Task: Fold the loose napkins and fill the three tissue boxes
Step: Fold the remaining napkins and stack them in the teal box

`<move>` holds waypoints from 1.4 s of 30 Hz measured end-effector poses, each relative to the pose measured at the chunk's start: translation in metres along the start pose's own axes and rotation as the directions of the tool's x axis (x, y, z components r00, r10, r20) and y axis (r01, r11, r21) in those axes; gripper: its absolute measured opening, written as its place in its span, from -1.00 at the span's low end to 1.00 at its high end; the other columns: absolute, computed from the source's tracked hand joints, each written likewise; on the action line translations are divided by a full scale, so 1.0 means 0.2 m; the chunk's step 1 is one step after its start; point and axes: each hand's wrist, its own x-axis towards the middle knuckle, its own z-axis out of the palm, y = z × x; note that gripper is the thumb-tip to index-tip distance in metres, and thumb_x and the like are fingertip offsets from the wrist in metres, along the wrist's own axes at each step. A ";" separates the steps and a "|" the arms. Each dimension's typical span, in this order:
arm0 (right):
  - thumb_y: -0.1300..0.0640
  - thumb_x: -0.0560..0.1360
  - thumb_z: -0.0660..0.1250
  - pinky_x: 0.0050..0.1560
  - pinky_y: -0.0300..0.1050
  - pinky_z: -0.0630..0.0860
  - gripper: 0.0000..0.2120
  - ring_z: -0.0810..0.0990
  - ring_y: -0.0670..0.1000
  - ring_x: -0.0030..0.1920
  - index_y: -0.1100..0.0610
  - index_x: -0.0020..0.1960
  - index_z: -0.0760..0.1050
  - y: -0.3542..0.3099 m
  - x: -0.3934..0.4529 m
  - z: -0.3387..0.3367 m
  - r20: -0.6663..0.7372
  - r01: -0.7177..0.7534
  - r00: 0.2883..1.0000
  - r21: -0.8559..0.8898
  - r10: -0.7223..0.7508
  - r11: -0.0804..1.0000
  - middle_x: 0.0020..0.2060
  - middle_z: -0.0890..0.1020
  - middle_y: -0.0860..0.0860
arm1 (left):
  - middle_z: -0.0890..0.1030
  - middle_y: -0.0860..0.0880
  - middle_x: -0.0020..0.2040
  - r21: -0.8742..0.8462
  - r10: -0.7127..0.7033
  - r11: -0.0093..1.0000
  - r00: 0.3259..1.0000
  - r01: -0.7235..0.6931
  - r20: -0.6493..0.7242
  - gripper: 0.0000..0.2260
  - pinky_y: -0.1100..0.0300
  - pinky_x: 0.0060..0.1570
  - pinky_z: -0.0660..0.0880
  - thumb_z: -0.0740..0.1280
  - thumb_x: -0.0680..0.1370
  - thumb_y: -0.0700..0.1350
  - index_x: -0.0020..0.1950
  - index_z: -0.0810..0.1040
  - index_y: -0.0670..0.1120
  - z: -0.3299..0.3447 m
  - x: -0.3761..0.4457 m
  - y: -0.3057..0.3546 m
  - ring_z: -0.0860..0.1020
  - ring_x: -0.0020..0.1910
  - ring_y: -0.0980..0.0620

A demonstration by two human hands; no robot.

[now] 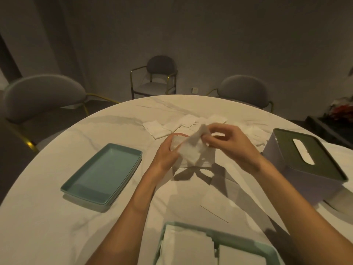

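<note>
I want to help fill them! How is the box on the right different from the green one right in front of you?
The box on the right has its dark lid on, with a slot on top; the near green box is open. Folded napkins show inside the near box; the right box's inside is hidden. The right box has pale walls, the near one green. Both stand on the table.

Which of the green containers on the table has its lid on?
The tissue box at the right: a dark green slotted lid covers it. The open box nearest the person shows stacked napkins; the tray at left is lidless.
</note>
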 end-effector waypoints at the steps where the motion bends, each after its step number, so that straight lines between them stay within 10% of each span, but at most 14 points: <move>1: 0.10 0.56 0.44 0.08 -0.11 0.64 -0.88 0.68 -0.04 0.02 0.03 0.06 0.71 0.04 -0.01 0.01 0.001 -0.023 1.000 -0.049 0.023 0.999 -0.04 0.72 -0.09 | 0.68 0.04 0.11 -0.022 -0.012 1.000 1.000 0.011 -0.002 -0.68 0.05 -0.01 0.62 0.43 0.45 0.14 0.15 0.63 0.06 0.00 0.00 0.00 0.65 0.09 -0.01; 5: 0.16 0.50 0.50 -0.11 -0.03 0.66 -0.91 0.71 -0.03 -0.18 0.01 -0.03 0.73 0.18 -0.07 0.08 -0.184 -0.166 0.972 -0.088 0.148 0.982 -0.16 0.74 -0.08 | 0.68 -0.03 0.09 -0.210 -0.163 0.964 0.986 0.166 0.032 -0.63 0.19 -0.17 0.55 0.27 0.67 0.19 0.23 0.61 -0.07 0.02 -0.03 0.06 0.65 -0.02 0.04; 8: 0.19 0.48 0.50 -0.34 -0.03 0.59 -0.91 0.70 0.09 -0.28 0.04 -0.04 0.72 0.24 -0.10 0.11 -0.269 -0.265 0.924 0.060 0.272 0.962 -0.16 0.74 0.03 | 0.67 0.05 0.14 -0.075 -0.086 0.993 0.995 0.090 0.046 -0.38 0.20 0.04 0.52 0.34 0.41 0.46 0.25 0.59 0.02 0.01 -0.03 0.05 0.64 0.09 0.11; 16: 0.05 0.35 0.63 -0.08 -0.23 0.57 -0.59 0.63 -0.10 -0.04 0.02 0.12 0.55 0.29 -0.12 0.12 -0.313 -0.253 0.931 -0.188 0.186 0.949 0.05 0.62 -0.11 | 0.67 0.05 0.10 0.120 0.097 0.988 0.995 -0.097 0.009 -0.54 -0.06 0.15 0.61 0.56 0.31 -0.09 0.18 0.57 0.02 0.00 -0.01 -0.02 0.64 0.11 0.08; 19: 0.04 0.29 0.68 -0.04 -0.34 0.58 -0.15 0.55 -0.09 0.14 -0.08 0.44 0.29 0.27 -0.08 0.09 -0.213 -0.125 0.973 -0.178 0.086 0.976 0.22 0.45 -0.12 | 0.67 0.02 0.10 0.058 0.125 0.990 0.992 -0.125 0.009 -0.55 0.01 0.10 0.61 0.55 0.31 -0.10 0.17 0.57 -0.02 -0.01 0.00 -0.02 0.63 0.13 0.02; 24: 0.12 0.34 0.64 0.22 -0.03 0.60 -0.16 0.48 -0.05 0.29 -0.25 0.46 0.30 0.32 -0.01 0.10 -0.068 -0.001 0.998 -0.210 -0.014 0.978 0.27 0.45 -0.15 | 0.67 0.10 -0.04 -0.096 -0.024 0.995 0.993 0.013 -0.118 -0.61 0.14 0.00 0.58 0.50 0.47 0.25 0.07 0.62 -0.03 0.07 -0.02 0.02 0.64 0.01 0.06; 29: 0.07 0.28 0.69 0.23 -0.16 0.56 -0.13 0.48 -0.08 0.30 -0.24 0.44 0.32 0.35 0.01 0.09 -0.039 0.006 0.999 -0.132 -0.011 0.991 0.32 0.43 -0.13 | 0.66 -0.01 0.01 -0.118 0.005 0.992 0.969 -0.035 -0.246 -0.88 0.08 -0.29 0.57 0.30 0.51 -0.05 -0.03 0.59 -0.05 0.10 -0.03 0.03 0.59 -0.05 0.02; 34: -0.05 0.21 0.71 0.29 -0.14 0.53 0.10 0.48 -0.10 0.30 -0.40 0.52 0.10 0.36 0.06 0.07 0.039 -0.040 0.998 -0.094 0.044 0.995 0.40 0.39 -0.10 | 0.64 0.04 -0.07 -0.033 0.044 0.998 0.958 -0.056 -0.283 -0.68 0.09 -0.09 0.50 0.30 0.55 0.22 -0.05 0.54 -0.04 0.15 -0.04 0.04 0.58 -0.09 0.07; 42: 0.08 0.30 0.68 0.35 -0.10 0.51 0.02 0.50 -0.16 0.31 -0.32 0.54 0.17 0.34 0.17 -0.03 0.272 0.002 0.962 -0.131 0.034 0.991 0.31 0.53 -0.26 | 0.66 0.00 -0.04 -0.037 0.073 0.996 0.967 -0.084 -0.245 -0.88 0.02 0.01 0.53 0.30 0.46 -0.12 -0.06 0.58 -0.10 0.14 -0.03 0.04 0.58 0.02 0.00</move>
